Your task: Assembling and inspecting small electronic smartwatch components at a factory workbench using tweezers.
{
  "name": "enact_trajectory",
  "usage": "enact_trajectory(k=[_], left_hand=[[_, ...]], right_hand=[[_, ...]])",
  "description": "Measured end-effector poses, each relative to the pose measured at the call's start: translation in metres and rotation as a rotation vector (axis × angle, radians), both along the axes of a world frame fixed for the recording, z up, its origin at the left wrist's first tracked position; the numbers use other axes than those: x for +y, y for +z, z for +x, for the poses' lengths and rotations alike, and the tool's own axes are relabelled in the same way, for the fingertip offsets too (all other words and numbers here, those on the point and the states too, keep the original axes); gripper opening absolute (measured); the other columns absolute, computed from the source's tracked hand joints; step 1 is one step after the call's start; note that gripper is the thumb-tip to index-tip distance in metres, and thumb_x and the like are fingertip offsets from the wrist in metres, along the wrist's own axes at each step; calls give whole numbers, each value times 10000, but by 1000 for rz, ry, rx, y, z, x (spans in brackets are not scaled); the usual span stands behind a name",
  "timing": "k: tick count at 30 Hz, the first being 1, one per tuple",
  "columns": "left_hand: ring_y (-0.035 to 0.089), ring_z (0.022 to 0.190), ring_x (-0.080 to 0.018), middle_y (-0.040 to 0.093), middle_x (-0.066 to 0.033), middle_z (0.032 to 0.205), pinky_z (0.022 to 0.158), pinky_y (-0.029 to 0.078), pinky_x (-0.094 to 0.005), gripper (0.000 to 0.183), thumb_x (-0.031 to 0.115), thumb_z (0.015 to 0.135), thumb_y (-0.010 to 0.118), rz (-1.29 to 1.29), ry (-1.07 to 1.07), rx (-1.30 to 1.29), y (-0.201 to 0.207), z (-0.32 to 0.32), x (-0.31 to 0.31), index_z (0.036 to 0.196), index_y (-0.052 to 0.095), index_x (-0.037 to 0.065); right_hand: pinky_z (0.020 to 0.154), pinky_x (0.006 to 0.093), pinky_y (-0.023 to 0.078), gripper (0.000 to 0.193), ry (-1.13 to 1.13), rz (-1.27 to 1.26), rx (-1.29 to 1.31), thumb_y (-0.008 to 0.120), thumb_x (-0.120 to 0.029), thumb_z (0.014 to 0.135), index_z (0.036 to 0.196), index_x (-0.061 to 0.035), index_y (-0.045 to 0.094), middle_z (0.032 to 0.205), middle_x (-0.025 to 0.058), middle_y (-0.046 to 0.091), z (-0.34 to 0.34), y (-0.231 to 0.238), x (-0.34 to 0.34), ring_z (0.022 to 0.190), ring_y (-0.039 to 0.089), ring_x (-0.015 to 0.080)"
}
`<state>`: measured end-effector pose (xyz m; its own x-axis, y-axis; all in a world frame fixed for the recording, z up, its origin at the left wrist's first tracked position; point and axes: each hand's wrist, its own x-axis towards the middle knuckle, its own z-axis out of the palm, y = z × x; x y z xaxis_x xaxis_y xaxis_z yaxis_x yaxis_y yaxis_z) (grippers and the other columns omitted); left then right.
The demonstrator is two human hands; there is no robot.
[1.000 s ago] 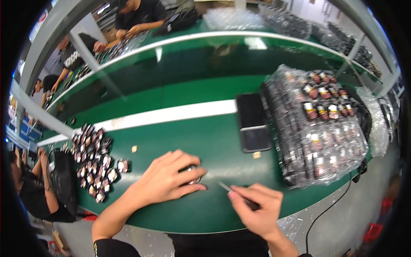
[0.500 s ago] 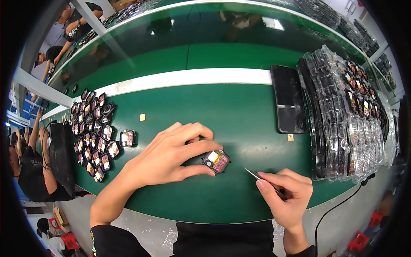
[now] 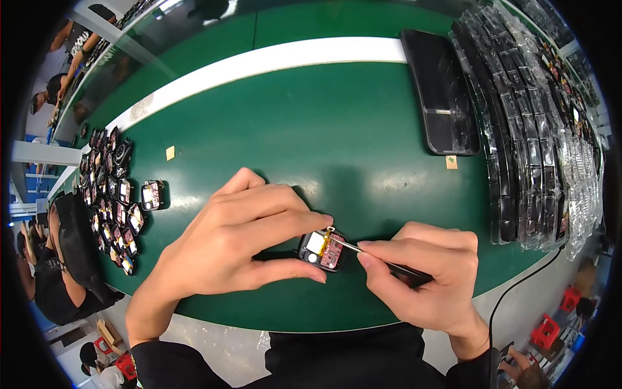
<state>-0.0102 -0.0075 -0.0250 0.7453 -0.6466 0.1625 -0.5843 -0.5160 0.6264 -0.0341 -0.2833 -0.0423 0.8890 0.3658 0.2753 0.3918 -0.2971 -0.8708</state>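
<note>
An opened smartwatch body lies on the green table in front of me, its red circuit board, white block and yellow tape showing. My left hand grips it between thumb and forefinger at its left and upper edges. In my right hand is a pair of dark-handled tweezers. Their thin metal tips touch or hover over the upper part of the circuit board; contact cannot be made out exactly. Left of my left hand, a similar watch body lies apart from the rest.
Several opened watch bodies crowd the table's left end. On the right stand stacked clear plastic trays beside a black tray. Small tan squares lie on the table. A white ledge crosses behind. Other people work at far left.
My right hand has brought the tweezers leftward onto the watch body, which is turned slightly in my left hand. The whole view has shifted, with the table appearing nearer.
</note>
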Motion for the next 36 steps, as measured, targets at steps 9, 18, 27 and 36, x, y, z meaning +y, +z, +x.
enact_trajectory(k=[9, 18, 27, 36], left_hand=[[705, 835, -185, 800, -16, 976, 780, 409, -343, 661, 434, 669, 1018, 38, -6, 0, 1, 0, 1, 1192, 853, 64], [718, 806, -183, 809, -16, 938, 770, 395, -342, 634, 453, 674, 1026, 55, 21, -28, 2, 1, -2, 1138, 831, 69], [690, 804, -164, 810, -5, 956, 760, 344, -356, 632, 463, 667, 1029, 96, -2, -26, 5, 4, 1, 1136, 835, 86], [682, 826, -162, 823, -18, 1004, 784, 309, -372, 649, 507, 674, 1010, 37, -64, 73, 3, 8, 10, 1149, 849, 94]], right_hand=[[422, 281, 350, 183, -29, -42, -75, 866, 73, 789, 956, 8, 828, 672, 14, 625, 0, -2, 1, 454, 504, 106], [440, 305, 394, 242, -87, -70, -310, 887, 87, 739, 969, 39, 830, 677, 13, 558, -3, -10, 2, 499, 539, 140], [446, 318, 380, 275, -66, -69, -350, 891, 111, 729, 990, 54, 825, 693, 17, 531, -3, -14, 6, 519, 536, 136], [443, 300, 413, 226, -10, -37, -159, 877, 105, 784, 995, 40, 832, 667, 32, 600, -3, -4, 1, 497, 567, 146]])
